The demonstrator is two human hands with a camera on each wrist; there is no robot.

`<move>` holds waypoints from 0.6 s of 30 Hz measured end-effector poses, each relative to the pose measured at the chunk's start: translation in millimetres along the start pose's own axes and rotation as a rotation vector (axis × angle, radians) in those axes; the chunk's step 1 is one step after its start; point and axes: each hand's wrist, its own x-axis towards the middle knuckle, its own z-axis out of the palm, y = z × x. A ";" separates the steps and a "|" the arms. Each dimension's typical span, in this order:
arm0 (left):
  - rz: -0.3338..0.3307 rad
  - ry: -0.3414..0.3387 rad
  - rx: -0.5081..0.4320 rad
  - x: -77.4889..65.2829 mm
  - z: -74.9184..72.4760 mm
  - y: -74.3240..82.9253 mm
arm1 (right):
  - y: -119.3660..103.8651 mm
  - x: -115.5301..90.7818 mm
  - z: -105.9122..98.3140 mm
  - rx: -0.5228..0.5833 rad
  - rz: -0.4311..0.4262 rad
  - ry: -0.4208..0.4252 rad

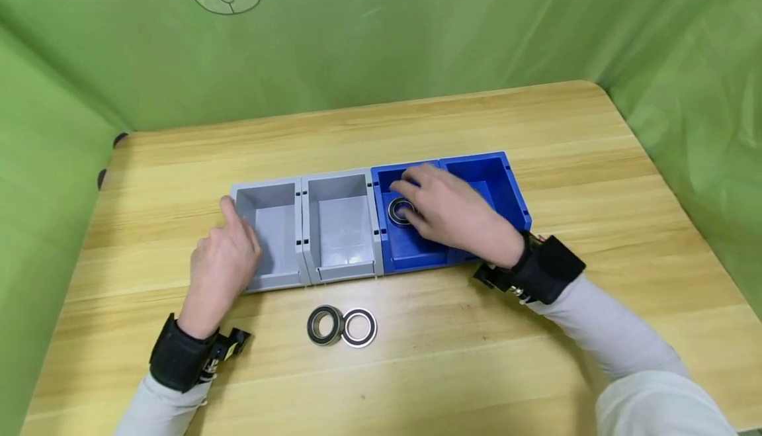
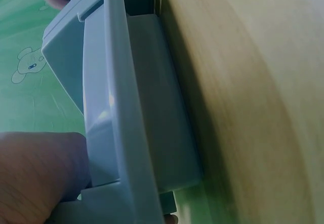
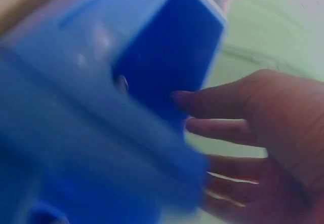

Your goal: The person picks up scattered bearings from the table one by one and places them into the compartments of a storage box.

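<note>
My left hand [image 1: 223, 251] grips the left side of the leftmost grey bin [image 1: 276, 282]. In the left wrist view a fingertip [image 2: 173, 219] shows past the lower edge of that bin's wall. My right hand [image 1: 446, 211] reaches over the left blue bin [image 1: 411, 262], where a bearing [image 1: 392, 214] with a black seal lies near its fingers. In the blurred right wrist view the fingers [image 3: 223, 102] are extended and spread, apart from the bearing [image 3: 122, 84], which is mostly hidden by the bin's wall.
A second grey bin [image 1: 345, 272] and another blue bin [image 1: 516, 191] complete the row. In front of them, a thick bearing [image 1: 338, 327] and a thinner bearing [image 1: 370, 335] lie side by side on the wooden table [image 1: 428, 370]. Green cloth [image 1: 381, 45] hangs around the table.
</note>
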 end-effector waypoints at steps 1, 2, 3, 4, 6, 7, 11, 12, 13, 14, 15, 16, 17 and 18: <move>-0.001 0.002 0.002 0.2 -0.2 -0.5 | 3.6 -2.9 -4.3 0.004 -0.003 0.062; 0.003 0.008 0.004 0.3 -0.4 -1.1 | 7.3 -6.2 -8.8 0.007 0.004 0.117; 0.007 0.014 0.006 0.5 -0.6 -1.6 | 11.2 -9.8 -12.9 0.007 0.023 0.164; 0.015 0.021 0.007 0.8 -0.7 -2.1 | 15.2 -13.6 -16.9 0.012 0.054 0.197; 0.024 0.032 0.011 1.2 -1.0 -2.8 | 24.1 -21.2 -23.7 0.022 0.124 0.246; 0.024 0.030 0.011 1.5 -1.3 -3.1 | 28.4 -25.3 -26.5 0.030 0.167 0.259; 0.003 0.007 0.003 2.9 -2.5 -4.0 | 44.0 -40.1 -30.3 0.048 0.336 0.266; -0.003 0.003 0.003 3.2 -2.6 -4.3 | 47.1 -43.6 -29.9 0.049 0.375 0.255; -0.009 -0.001 0.001 3.4 -2.5 -4.5 | 49.9 -46.6 -28.7 0.045 0.411 0.239; -0.011 -0.001 0.002 3.6 -2.4 -4.8 | 52.8 -49.4 -27.0 0.039 0.440 0.222; -0.012 0.000 0.003 3.6 -2.1 -5.2 | 55.4 -51.8 -24.8 0.032 0.468 0.198; -0.013 0.003 0.004 3.7 -1.7 -5.5 | 57.9 -53.8 -22.3 0.026 0.491 0.170; -0.015 0.004 0.005 3.7 -1.2 -5.8 | 60.2 -55.5 -19.7 0.022 0.516 0.137; -0.015 0.007 0.006 3.6 -0.7 -6.1 | 62.5 -56.7 -16.9 0.020 0.540 0.099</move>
